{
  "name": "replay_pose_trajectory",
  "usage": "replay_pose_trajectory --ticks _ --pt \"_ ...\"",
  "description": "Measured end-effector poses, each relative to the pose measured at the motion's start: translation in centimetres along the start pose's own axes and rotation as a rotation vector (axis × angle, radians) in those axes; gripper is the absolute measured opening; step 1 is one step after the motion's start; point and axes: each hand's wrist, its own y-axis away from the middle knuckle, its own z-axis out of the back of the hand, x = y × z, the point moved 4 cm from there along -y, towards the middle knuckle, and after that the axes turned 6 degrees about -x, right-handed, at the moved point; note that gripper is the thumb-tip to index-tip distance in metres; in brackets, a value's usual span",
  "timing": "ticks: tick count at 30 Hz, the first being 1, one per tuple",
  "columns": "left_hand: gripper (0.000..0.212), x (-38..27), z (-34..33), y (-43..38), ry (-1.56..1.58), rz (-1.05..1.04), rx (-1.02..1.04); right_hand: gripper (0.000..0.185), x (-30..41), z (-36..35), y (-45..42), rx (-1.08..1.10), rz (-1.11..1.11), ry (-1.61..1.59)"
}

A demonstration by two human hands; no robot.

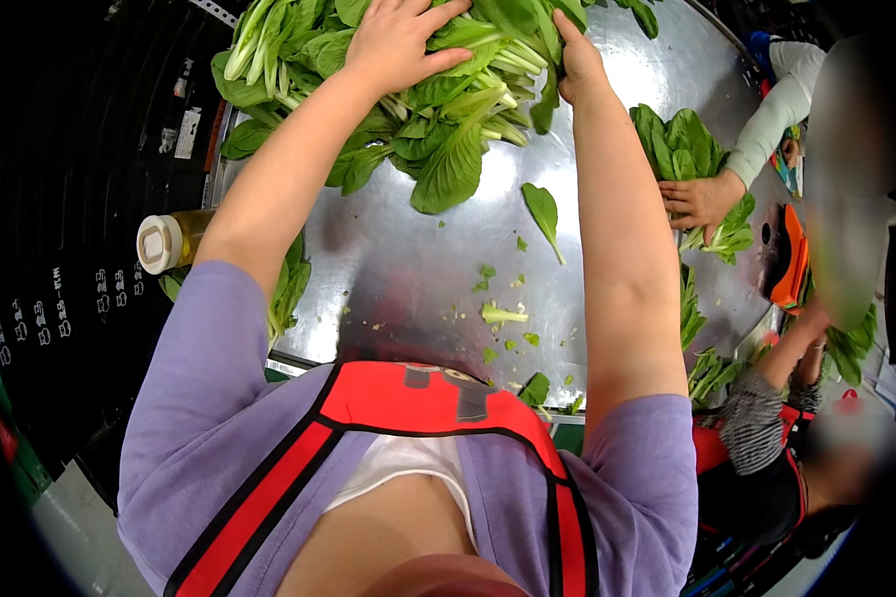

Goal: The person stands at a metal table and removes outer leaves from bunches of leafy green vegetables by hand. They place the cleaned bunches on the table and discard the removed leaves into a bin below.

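A large pile of green leafy vegetables [448, 142] with pale stalks lies at the far side of a stainless-steel table [418, 269]. My left hand [399, 45] rests on top of the pile with its fingers spread; the top of the picture cuts off some fingertips. At the pile's right side, my right hand [581, 63] touches the leaves. Leaves hide part of that hand, so its grip does not show. A single loose leaf [543, 216] lies on the metal between my forearms, and a cut stalk piece [504, 314] is nearer to me.
A bottle with a white lid [159, 244] lies or leans at the left table edge. On the right, a co-worker's hand [705, 198] presses on a bunch of greens [683, 145]. An orange-and-black device [789, 257] stands beyond it. Another person [761, 440] works at lower right, holding greens.
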Motion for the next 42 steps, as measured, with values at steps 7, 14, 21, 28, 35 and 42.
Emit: replay_pose_trajectory --ticks 7,14,21,28,35,42 --pt "0.062 -1.3 1.8 1.1 -0.017 0.142 0.023 0.049 1.1 -1.1 3.4 0.01 0.178 0.065" --pt "0.057 -6.6 4.0 13.4 0.323 0.142 -0.192 0.048 0.5 1.7 0.6 0.032 0.119 0.057" --pt "0.065 -8.3 -5.0 23.9 1.518 1.5 0.281 0.055 1.0 1.3 -2.0 0.198 0.077 0.085" --pt "0.08 -6.5 -7.9 17.2 1.973 1.557 0.133 0.05 -2.9 0.8 2.4 0.097 0.023 0.229" --pt "0.071 -5.0 -7.0 15.6 1.983 1.593 0.078 0.04 -6.3 -0.1 9.0 0.088 0.241 0.257" --pt "0.07 -5.6 -7.1 14.6 2.038 1.762 0.028 0.042 -8.0 0.1 8.5 0.136 -0.065 0.112"
